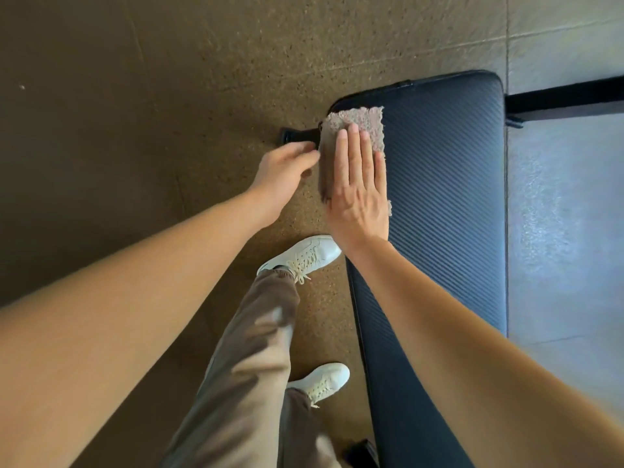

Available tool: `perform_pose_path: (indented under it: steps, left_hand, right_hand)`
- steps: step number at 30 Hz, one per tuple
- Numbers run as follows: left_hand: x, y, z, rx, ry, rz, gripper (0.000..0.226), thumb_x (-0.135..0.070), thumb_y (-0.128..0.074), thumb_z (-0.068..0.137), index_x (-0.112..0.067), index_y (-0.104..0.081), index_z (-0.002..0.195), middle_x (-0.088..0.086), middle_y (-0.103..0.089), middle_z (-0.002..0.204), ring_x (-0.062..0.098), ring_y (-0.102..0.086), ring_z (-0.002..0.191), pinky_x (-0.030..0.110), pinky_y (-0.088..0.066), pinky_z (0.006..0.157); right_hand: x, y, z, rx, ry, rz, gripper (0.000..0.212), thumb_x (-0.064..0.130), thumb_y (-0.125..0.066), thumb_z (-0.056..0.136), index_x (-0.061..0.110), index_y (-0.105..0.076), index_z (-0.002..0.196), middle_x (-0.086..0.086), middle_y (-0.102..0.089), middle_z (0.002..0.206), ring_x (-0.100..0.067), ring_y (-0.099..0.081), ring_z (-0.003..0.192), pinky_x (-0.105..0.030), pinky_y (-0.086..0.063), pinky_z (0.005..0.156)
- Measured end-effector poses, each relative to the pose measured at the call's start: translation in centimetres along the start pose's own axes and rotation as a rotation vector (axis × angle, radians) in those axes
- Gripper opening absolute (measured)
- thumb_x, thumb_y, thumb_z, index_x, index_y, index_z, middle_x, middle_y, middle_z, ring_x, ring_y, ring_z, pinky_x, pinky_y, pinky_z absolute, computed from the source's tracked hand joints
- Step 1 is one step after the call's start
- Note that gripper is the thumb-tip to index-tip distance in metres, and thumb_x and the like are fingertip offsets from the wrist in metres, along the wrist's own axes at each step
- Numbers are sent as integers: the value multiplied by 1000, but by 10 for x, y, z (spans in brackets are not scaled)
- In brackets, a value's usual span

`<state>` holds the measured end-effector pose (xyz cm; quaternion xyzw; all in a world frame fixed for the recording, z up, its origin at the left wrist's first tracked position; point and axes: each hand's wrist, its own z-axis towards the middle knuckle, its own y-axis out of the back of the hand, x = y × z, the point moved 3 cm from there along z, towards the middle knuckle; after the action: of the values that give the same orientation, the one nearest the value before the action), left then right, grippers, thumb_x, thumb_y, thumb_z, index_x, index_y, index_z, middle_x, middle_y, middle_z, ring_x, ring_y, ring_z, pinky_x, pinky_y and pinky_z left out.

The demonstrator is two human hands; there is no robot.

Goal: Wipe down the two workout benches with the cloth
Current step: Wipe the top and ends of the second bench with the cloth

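1. Workout bench (445, 197): black pad with a ribbed diagonal texture and rounded corners. We see it running from the lower edge of the view up to the upper right.

2. Cloth (366, 121): a pinkish-brown terry cloth. It lies on the pad at the far left corner, and one flap is folded down over the bench's left side.

3. Right hand (359, 197): we note it lying flat on the cloth, palm down, with the fingers (353, 146) straight and close together, pressing the cloth to the pad. Nothing is curled round anything.

4. Left hand (283, 177): it is beside the bench, with the fingertips meeting the hanging flap of the cloth. We cannot tell whether it pinches the flap or only touches it.

5. Frame foot (290, 136): a black capped bar sticking out leftward from under the bench corner, just beyond the left hand.

6. Black bar (567, 96): it extends rightward from the far end of the bench.

7. White sneakers (304, 255): laced, with one close to the bench's left edge and the other nearer us.

8. Brown trousers (250, 349): these are above the sneakers.

9. Speckled brown floor (135, 96) is on the left, and pale grey floor (567, 231) is on the right.
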<state>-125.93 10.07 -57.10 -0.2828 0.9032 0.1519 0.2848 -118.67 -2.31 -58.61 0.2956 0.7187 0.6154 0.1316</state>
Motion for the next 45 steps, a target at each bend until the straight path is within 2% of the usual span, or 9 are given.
perform_pose_path:
  steps: [5, 8, 11, 14, 16, 20, 36, 41, 45]
  left_hand:
    - [-2, -28, 0, 65, 71, -134, 34, -31, -69, 98, -21, -66, 131, -3, -71, 124, 17, -69, 113, 40, -61, 95]
    - [1, -31, 5, -2, 103, -92, 53, -26, -80, 90, -21, -58, 138, 0, -63, 134, 20, -64, 119, 41, -61, 95]
    - [4, -29, 6, -45, 152, -110, 65, -27, -86, 84, -20, -53, 139, 3, -58, 140, 23, -62, 122, 39, -60, 95]
    - [2, -30, 1, -50, 235, -85, 61, -34, -88, 81, -19, -57, 132, 3, -62, 133, 22, -66, 116, 28, -64, 78]
    - [1, -28, -1, -32, 299, -50, 64, -39, -89, 79, -19, -58, 131, 4, -66, 127, 21, -69, 110, 25, -62, 67]
    - [-6, -31, -4, 89, 359, -93, 64, -38, -85, 84, -13, -58, 137, 8, -70, 127, 23, -71, 111, 33, -64, 82]
    - [44, -89, -49, 30, 280, 263, 65, -40, -76, 92, -13, -47, 145, 6, -62, 135, 25, -65, 122, 29, -63, 81]
    - [92, -119, -80, 68, 333, 221, 58, -29, -78, 91, -10, -51, 139, 11, -63, 136, 31, -64, 125, 50, -56, 102]
    - [132, -147, -115, 123, 382, 227, 41, -21, -75, 95, -7, -58, 129, 12, -68, 129, 29, -67, 119, 51, -54, 105]
  right_hand:
    - [2, 4, -64, -9, -110, 192, 82, 23, -66, 93, 10, -23, 162, -15, -27, 166, -35, -21, 154, -54, -23, 124]
    - [14, 18, -100, -98, -251, 451, 46, 23, -69, 91, 15, -62, 136, -7, -61, 128, -27, -53, 118, -50, -44, 100]
    - [33, 23, -109, 130, -669, 1051, 30, 29, -71, 96, 14, -71, 121, 3, -72, 105, -12, -67, 96, -36, -58, 88]
    - [50, 10, -92, 342, -1262, 1973, 54, 45, -68, 96, 16, -51, 138, -7, -63, 136, -25, -62, 123, -40, -50, 108]
    - [53, 1, -74, 173, -1475, 2380, 70, 50, -70, 92, 20, -42, 148, -11, -55, 146, -31, -52, 136, -46, -40, 119]
    - [59, -9, -50, -174, -1583, 2849, 68, 38, -83, 84, 12, -55, 140, -11, -62, 137, -31, -56, 132, -47, -38, 120]
    - [38, -17, -125, -640, -1807, 3007, 50, 26, -79, 90, 10, -61, 134, -10, -70, 128, -24, -68, 117, -35, -51, 108]
    - [33, -27, -188, -745, -1891, 2963, 53, 30, -79, 90, 10, -62, 136, -9, -71, 129, -24, -67, 117, -33, -55, 98]
    - [25, -37, -246, -885, -1924, 2933, 52, 28, -77, 91, 8, -61, 136, -12, -70, 129, -26, -66, 119, -35, -54, 101]
